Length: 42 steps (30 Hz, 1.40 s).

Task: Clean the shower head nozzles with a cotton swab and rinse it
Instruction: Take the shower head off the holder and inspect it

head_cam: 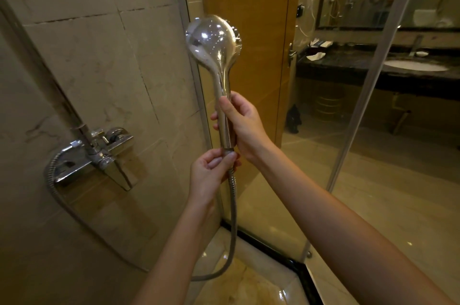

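Observation:
A chrome shower head (212,38) stands upright in front of me, its rounded back toward the camera and its nozzle face turned away, out of sight. My right hand (242,125) is wrapped around its handle. Just below, my left hand (211,170) pinches the hose nut at the base of the handle. The metal hose (232,217) hangs down from there and loops along the floor to the left. No cotton swab is in view.
A chrome mixer tap (99,155) is mounted on the tiled wall at the left. Glass shower panels (348,130) close off the right side. Behind the glass are a dark counter with a white basin (415,65) and a mirror.

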Available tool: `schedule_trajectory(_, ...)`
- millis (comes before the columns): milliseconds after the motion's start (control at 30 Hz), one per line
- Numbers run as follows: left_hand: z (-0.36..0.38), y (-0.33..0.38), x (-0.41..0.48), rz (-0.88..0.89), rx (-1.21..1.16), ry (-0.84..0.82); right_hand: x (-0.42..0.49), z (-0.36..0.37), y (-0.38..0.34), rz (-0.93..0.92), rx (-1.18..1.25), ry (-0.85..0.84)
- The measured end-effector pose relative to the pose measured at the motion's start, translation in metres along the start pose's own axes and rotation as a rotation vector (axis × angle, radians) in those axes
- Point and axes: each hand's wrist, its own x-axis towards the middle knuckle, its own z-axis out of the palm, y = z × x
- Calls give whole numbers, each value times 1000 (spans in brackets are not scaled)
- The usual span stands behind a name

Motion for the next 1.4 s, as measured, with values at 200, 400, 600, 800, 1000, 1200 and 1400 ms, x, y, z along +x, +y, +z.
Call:
schedule_trajectory(200,-4,-2,-1,-1,-15,-25,-2,0,-4,29,80,-46)
schedule_trajectory(400,-4,-6,1,9,-5,5,-1,2,0,17,118,-51)
schedule_trajectory(600,-7,-6,3,18,-39,21,1,1,7,11,56,-7)
schedule_trajectory(800,-6,-1,2,17,-48,5,3,4,6,46,176,-23)
schedule_trajectory(1000,-7,0,1,28,-2,-1,1,9,3,51,157,-18)
schedule_trajectory(1200,-9,-2,-1,21,3,-8,-2,7,3,7,76,1)
schedule_trajectory(1400,-14,2,0,21,-6,32,-2,6,4,49,119,33)
